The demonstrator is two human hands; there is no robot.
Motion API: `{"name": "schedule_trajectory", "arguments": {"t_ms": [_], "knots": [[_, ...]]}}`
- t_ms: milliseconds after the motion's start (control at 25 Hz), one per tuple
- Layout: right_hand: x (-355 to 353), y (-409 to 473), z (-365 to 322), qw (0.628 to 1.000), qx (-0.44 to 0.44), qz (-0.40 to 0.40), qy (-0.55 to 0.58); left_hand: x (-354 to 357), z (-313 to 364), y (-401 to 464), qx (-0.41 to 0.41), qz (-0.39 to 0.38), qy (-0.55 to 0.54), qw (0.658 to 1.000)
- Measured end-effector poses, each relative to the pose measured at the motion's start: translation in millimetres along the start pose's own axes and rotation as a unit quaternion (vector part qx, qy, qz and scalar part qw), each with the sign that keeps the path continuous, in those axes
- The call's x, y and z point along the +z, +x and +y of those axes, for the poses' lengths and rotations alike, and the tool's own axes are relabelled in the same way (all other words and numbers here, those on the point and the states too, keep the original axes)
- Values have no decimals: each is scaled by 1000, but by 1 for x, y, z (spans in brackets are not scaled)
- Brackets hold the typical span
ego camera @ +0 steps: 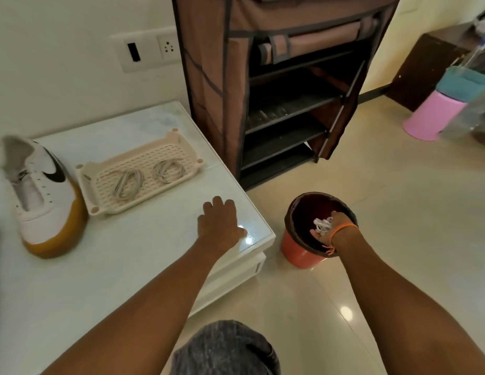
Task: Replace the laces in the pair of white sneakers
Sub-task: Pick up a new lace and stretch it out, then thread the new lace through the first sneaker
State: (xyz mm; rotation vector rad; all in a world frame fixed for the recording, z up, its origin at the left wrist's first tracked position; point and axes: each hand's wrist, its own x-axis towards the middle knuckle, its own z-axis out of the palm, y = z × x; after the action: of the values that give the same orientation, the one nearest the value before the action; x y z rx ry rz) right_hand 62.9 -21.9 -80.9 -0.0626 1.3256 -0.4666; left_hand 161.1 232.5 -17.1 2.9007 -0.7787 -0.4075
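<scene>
We are resting our left hand [219, 220] flat on the desk [144, 253] near its right corner, fingers spread and holding nothing. Our right hand [330, 228] is reaching into the orange bin [298, 253] on the floor, its grip curled around a bunch of white laces [321, 224]. One white sneaker [46, 196] with a tan sole is lying unlaced at the desk's left side, just beside a cream perforated tray [100, 209] that is holding two coiled laces [127, 182].
</scene>
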Motion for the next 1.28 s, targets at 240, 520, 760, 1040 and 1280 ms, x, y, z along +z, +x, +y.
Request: {"name": "schedule_trajectory", "arguments": {"t_ms": [240, 520, 760, 1040, 1280], "knots": [[8, -2, 2, 994, -3, -2, -111, -1, -13, -1, 34, 34, -44, 998], [71, -60, 83, 863, -270, -128, -408, -19, -88, -35, 21, 66, -225, 972], [155, -148, 250, 312, -635, -262, -656, -35, -209, -77, -61, 167, -78, 981], [184, -113, 313, 164, -550, -132, -809, -41, -290, -116, -204, 258, 108, 938], [188, -116, 319, 239, -597, -123, -756, -21, -346, -155, -320, 199, 125, 918]]}}
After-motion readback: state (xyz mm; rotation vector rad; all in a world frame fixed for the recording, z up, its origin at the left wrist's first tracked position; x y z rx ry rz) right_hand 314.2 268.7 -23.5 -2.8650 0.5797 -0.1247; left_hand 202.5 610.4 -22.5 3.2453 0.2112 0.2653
